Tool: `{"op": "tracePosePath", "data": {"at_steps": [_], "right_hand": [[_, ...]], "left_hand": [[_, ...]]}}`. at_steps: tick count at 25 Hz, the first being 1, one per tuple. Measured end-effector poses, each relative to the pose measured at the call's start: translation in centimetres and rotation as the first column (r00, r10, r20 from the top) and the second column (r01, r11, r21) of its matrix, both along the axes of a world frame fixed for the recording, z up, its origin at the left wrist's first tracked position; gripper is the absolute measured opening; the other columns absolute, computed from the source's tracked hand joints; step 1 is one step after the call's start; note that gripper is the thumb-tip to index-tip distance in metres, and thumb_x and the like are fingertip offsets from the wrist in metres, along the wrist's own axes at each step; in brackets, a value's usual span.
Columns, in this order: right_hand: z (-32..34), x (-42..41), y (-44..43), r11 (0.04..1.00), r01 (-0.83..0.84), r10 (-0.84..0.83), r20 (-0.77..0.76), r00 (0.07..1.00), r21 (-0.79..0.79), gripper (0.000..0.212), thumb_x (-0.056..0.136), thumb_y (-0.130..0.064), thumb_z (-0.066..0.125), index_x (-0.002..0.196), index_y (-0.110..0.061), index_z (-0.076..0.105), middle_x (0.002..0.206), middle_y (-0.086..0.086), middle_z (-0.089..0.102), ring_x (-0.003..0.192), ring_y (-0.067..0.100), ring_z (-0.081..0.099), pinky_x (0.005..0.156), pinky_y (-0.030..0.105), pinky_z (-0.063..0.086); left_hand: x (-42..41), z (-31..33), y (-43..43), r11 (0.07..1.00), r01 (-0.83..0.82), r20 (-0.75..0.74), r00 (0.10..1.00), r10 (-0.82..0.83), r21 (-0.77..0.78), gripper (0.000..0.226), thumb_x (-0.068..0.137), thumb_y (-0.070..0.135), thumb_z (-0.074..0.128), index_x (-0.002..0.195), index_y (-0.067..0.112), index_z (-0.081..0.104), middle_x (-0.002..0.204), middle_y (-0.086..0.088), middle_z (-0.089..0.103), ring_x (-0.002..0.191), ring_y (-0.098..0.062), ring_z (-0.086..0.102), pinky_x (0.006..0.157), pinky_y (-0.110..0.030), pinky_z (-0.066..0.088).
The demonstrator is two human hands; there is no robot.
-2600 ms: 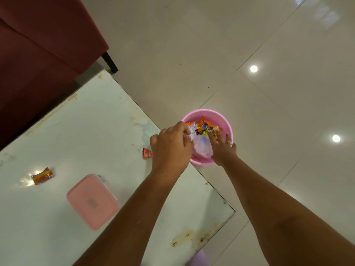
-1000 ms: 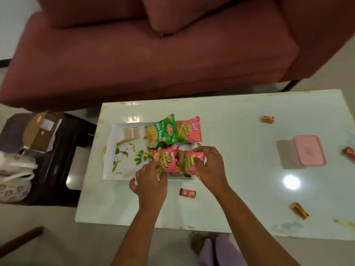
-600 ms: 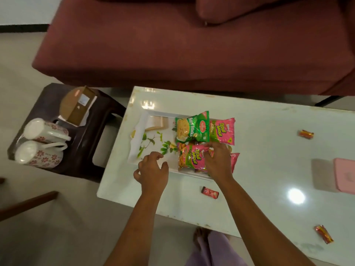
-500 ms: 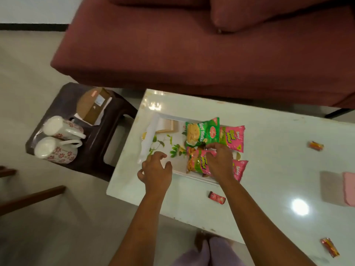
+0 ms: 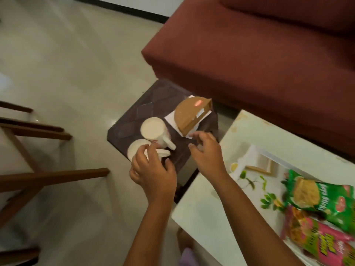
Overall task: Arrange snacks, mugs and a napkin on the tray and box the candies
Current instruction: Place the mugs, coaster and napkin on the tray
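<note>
Fingers (image 5: 148, 150) of the left hand (image 5: 153, 175) spread, touching the near mug (image 5: 137, 151); right hand (image 5: 206, 155) open, hovering just right of both.

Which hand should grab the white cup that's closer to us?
Probably the left hand: its fingers already curl over the nearer white flowered ceramic mug on the dark brown stool. The right hand hovers open beside the brown cardboard holder.

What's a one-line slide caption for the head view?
Both hands, left and right, reach for two mugs on a dark stool beside the snack tray.
</note>
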State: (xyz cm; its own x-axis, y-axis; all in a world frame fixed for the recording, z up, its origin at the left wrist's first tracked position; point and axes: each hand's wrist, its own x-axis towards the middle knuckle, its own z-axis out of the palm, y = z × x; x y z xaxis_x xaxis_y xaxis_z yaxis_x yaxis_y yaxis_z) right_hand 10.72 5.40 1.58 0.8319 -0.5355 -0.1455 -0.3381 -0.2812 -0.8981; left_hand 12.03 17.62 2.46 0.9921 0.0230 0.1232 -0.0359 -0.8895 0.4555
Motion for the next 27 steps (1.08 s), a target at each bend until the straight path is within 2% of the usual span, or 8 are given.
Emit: {"op": "tracePosePath", "data": {"at_steps": [2, 4, 7, 11, 13, 19, 23, 27], "right_hand": [[0.1, 5.3, 2.2, 0.997, -0.08, 0.08, -0.026, 0.996, -0.001, 0.033, 0.086, -0.017, 0.059, 0.119, -0.023, 0.056, 0.122, -0.001, 0.053, 0.112, 0.019, 0.053, 0.091, 0.027, 0.041], [-0.2, 9.6, 3.6, 0.969, -0.233, 0.224, -0.1, 0.969, -0.086, 0.049, 0.085, -0.02, 0.06, 0.131, -0.026, 0.045, 0.137, 0.001, 0.044, 0.123, 0.023, 0.044, 0.1, 0.035, 0.039], [-0.8, 13.7, 4.5, 0.817, -0.551, 0.479, -0.334, 0.812, -0.169, 0.071, 0.08, -0.018, 0.059, 0.143, -0.034, 0.029, 0.15, 0.0, 0.026, 0.134, 0.032, 0.028, 0.106, 0.044, 0.032], [-1.1, 16.1, 3.7, 0.627, -0.774, 0.646, -0.498, 0.579, -0.086, 0.078, 0.077, -0.014, 0.064, 0.141, -0.039, 0.029, 0.154, 0.001, 0.015, 0.137, 0.035, 0.02, 0.107, 0.044, 0.03], [-1.0, 16.0, 3.4, 0.559, -0.823, 0.656, -0.554, 0.512, -0.099, 0.081, 0.074, -0.015, 0.07, 0.139, -0.041, 0.029, 0.155, 0.0, 0.01, 0.136, 0.036, 0.02, 0.104, 0.048, 0.033], [-1.0, 13.6, 3.5, 0.541, -0.74, 0.6, -0.432, 0.673, -0.4, 0.069, 0.073, -0.016, 0.071, 0.132, -0.032, 0.038, 0.137, 0.009, 0.031, 0.116, 0.037, 0.042, 0.082, 0.045, 0.047], [0.0, 10.0, 1.2, 0.707, -0.559, 0.493, -0.263, 0.829, -0.433, 0.076, 0.066, -0.015, 0.076, 0.127, -0.038, 0.035, 0.131, 0.004, 0.034, 0.11, 0.034, 0.048, 0.074, 0.039, 0.053], [1.6, 3.3, -2.4, 0.761, -0.371, 0.308, -0.207, 0.929, -0.532, 0.093, 0.055, -0.015, 0.084, 0.125, -0.044, 0.029, 0.134, 0.0, 0.034, 0.114, 0.03, 0.049, 0.074, 0.035, 0.055]], "left_hand": [[4.2, -0.3, 3.4, 0.997, 0.011, -0.07, 0.998, -0.006, 0.07, 0.066, 0.072, 0.028, 0.076, 0.129, 0.025, 0.043, 0.14, -0.009, 0.04, 0.131, -0.03, 0.034, 0.102, -0.053, 0.033], [7.2, -1.0, 5.6, 0.993, 0.078, -0.245, 0.968, -0.055, 0.086, 0.088, 0.069, 0.044, 0.076, 0.141, 0.027, 0.027, 0.147, -0.006, 0.03, 0.135, -0.028, 0.028, 0.103, -0.05, 0.035], [9.4, -2.6, 6.4, 0.981, 0.194, -0.44, 0.883, -0.16, 0.032, 0.105, 0.062, 0.057, 0.076, 0.143, 0.026, 0.018, 0.147, -0.004, 0.031, 0.133, -0.028, 0.032, 0.099, -0.047, 0.041], [9.5, -4.4, 6.5, 0.967, 0.252, -0.407, 0.887, -0.217, 0.033, 0.101, 0.058, 0.053, 0.081, 0.135, 0.022, 0.023, 0.136, -0.005, 0.038, 0.123, -0.027, 0.044, 0.095, -0.041, 0.046], [9.2, -4.6, 6.6, 0.967, 0.249, -0.353, 0.91, -0.217, 0.047, 0.097, 0.061, 0.049, 0.081, 0.134, 0.021, 0.024, 0.133, -0.006, 0.039, 0.119, -0.028, 0.047, 0.09, -0.039, 0.049], [8.7, -4.0, 6.3, 0.971, 0.238, -0.33, 0.919, -0.214, 0.032, 0.088, 0.064, 0.042, 0.081, 0.132, 0.019, 0.029, 0.129, -0.009, 0.041, 0.112, -0.029, 0.052, 0.086, -0.039, 0.05], [7.3, -2.5, 5.6, 0.97, 0.244, -0.286, 0.929, -0.233, 0.004, 0.087, 0.061, 0.036, 0.083, 0.129, 0.019, 0.032, 0.127, -0.01, 0.042, 0.11, -0.032, 0.052, 0.083, -0.043, 0.051], [4.6, -0.5, 2.5, 0.93, 0.359, -0.283, 0.887, -0.364, -0.073, 0.086, 0.057, 0.035, 0.085, 0.126, 0.023, 0.033, 0.123, -0.005, 0.042, 0.109, -0.031, 0.052, 0.082, -0.045, 0.051]]}}
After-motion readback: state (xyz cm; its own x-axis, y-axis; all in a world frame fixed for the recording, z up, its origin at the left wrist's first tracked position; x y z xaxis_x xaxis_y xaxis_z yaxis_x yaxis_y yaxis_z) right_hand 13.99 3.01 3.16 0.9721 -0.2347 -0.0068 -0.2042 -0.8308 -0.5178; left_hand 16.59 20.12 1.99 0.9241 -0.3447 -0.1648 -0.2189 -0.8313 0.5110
